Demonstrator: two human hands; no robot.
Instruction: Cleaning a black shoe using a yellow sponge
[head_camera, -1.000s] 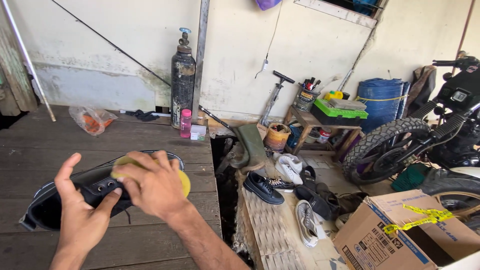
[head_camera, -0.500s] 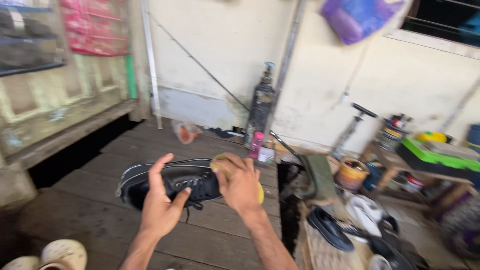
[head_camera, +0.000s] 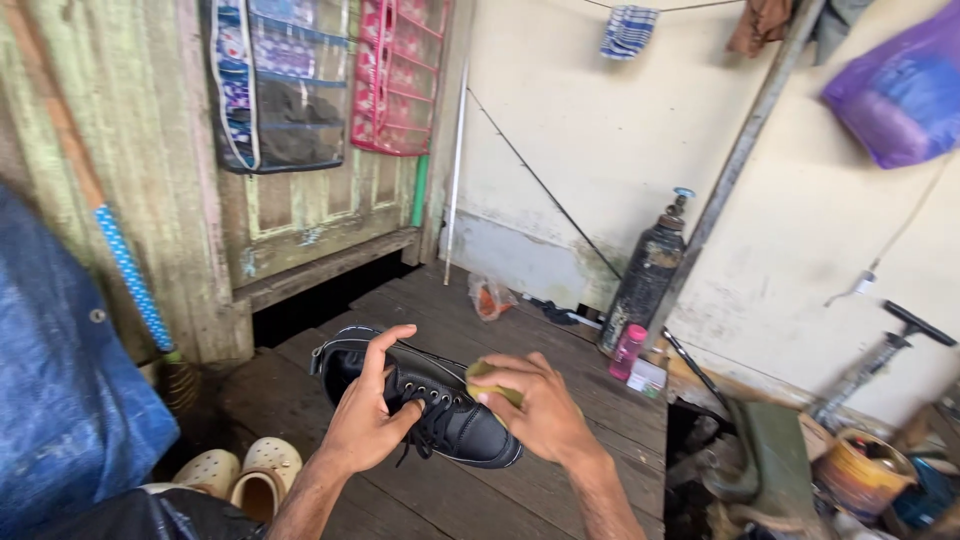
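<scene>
A black lace-up leather shoe with metal eyelets is held up over the dark wooden plank floor, gripped at the lacing by the left hand, fingers curled round it and thumb across the tongue. A yellow-green sponge pad is pressed against the toe end by the right hand, fingers clamped over it (only a sliver shows). Cream clogs are parked at lower left; a dark gas cylinder and a pink bottle are stood by the wall.
</scene>
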